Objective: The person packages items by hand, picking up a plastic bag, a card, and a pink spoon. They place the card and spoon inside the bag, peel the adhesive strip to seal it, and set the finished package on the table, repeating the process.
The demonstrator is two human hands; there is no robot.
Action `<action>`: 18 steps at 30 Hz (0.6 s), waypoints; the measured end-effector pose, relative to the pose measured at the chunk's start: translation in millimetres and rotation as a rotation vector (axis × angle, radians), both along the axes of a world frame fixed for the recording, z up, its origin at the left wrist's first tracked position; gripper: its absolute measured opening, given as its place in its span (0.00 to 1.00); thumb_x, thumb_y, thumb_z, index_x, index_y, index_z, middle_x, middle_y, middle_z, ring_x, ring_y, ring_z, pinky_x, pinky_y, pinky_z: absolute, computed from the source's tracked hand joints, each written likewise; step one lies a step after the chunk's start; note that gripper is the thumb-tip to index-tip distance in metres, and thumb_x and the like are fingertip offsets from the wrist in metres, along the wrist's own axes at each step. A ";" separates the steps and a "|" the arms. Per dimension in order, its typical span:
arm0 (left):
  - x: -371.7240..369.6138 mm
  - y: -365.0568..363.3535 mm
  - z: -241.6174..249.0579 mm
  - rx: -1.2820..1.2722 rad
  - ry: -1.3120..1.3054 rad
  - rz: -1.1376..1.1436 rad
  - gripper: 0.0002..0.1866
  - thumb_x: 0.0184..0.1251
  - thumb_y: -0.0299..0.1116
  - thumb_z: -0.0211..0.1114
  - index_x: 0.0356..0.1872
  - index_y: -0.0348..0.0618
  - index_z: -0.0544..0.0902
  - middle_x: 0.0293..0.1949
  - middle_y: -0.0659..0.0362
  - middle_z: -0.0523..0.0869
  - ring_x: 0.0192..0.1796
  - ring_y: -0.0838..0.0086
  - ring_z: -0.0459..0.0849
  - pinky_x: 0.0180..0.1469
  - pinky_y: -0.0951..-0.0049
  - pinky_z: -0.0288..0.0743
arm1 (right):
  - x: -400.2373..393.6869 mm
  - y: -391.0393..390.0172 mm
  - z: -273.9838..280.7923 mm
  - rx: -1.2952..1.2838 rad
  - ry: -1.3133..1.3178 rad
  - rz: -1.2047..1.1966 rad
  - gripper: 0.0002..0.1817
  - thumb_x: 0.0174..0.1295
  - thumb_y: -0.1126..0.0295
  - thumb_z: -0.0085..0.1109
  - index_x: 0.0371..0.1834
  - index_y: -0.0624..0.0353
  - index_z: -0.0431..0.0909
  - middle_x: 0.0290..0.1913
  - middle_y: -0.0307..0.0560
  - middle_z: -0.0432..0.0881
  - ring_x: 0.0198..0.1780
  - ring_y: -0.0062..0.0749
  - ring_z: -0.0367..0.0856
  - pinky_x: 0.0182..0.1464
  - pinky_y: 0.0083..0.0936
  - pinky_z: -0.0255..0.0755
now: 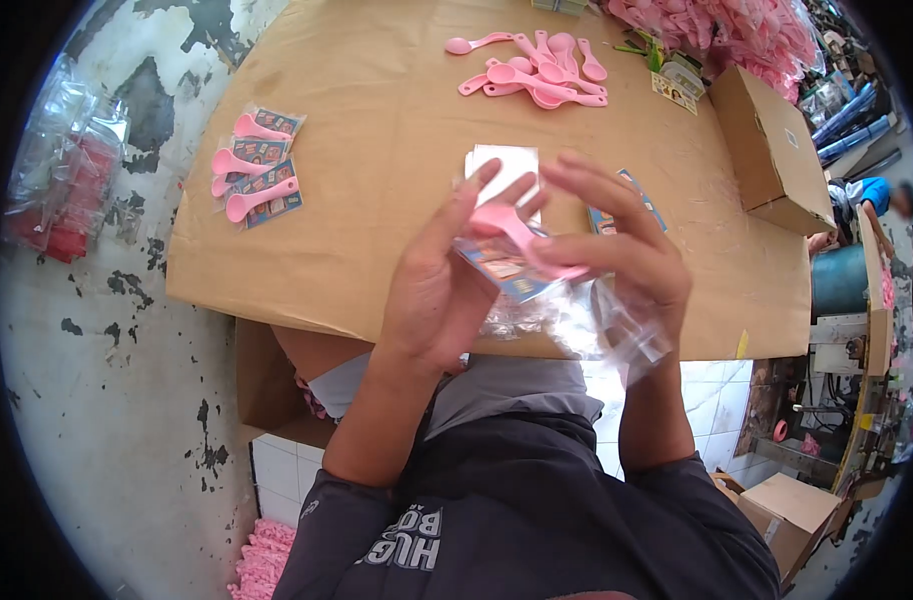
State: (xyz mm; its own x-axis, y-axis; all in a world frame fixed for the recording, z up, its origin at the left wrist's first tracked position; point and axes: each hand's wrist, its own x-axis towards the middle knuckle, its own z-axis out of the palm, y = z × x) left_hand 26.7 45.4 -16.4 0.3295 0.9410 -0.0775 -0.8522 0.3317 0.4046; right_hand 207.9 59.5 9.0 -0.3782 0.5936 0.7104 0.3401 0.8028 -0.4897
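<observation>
In the head view a pink spoon (519, 238) lies against a blue printed card in a clear plastic bag (517, 284), between my two hands. My right hand (642, 255) pinches the spoon's handle end, its upper fingers raised and somewhat blurred. Beside the spoon's bowl is my left hand (427, 285), palm turned up and fingers stretched apart, with the bagged card against its palm side. More clear plastic bags (577, 325) bunch below my right hand. White cards (512, 165) are stacked just behind my fingers, and a blue printed card (637, 195) lies partly hidden by my right hand.
Several pink spoons (547, 72) are piled at the table's far side. Bagged spoons with cards (262, 170) lie at left. A cardboard box (772, 150) stands at right, near bulging pink-filled bags (727, 30). Another person (862, 200) is at far right.
</observation>
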 end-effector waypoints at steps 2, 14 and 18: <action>-6.6 1.8 -5.1 0.098 0.135 0.168 0.32 0.84 0.44 0.52 0.77 0.33 0.59 0.76 0.41 0.67 0.77 0.56 0.70 0.76 0.56 0.68 | 12.9 -3.9 0.6 -0.251 0.254 0.170 0.13 0.61 0.75 0.71 0.49 0.57 0.90 0.61 0.50 0.86 0.62 0.46 0.82 0.64 0.37 0.73; -1.1 -13.1 16.2 0.297 0.722 0.142 0.20 0.79 0.31 0.63 0.65 0.32 0.77 0.53 0.43 0.89 0.45 0.72 0.92 0.38 0.76 0.87 | -5.6 -22.8 -1.8 -0.828 0.544 0.015 0.32 0.65 0.77 0.71 0.72 0.64 0.69 0.38 0.42 0.85 0.38 0.19 0.81 0.43 0.19 0.74; 0.9 -20.3 23.8 0.305 0.841 0.193 0.23 0.79 0.30 0.63 0.70 0.35 0.73 0.49 0.44 0.91 0.43 0.73 0.92 0.36 0.76 0.87 | -1.5 -9.5 -10.3 -0.282 0.318 -0.261 0.24 0.63 0.77 0.72 0.63 0.61 0.78 0.46 0.48 0.87 0.43 0.28 0.83 0.45 0.24 0.76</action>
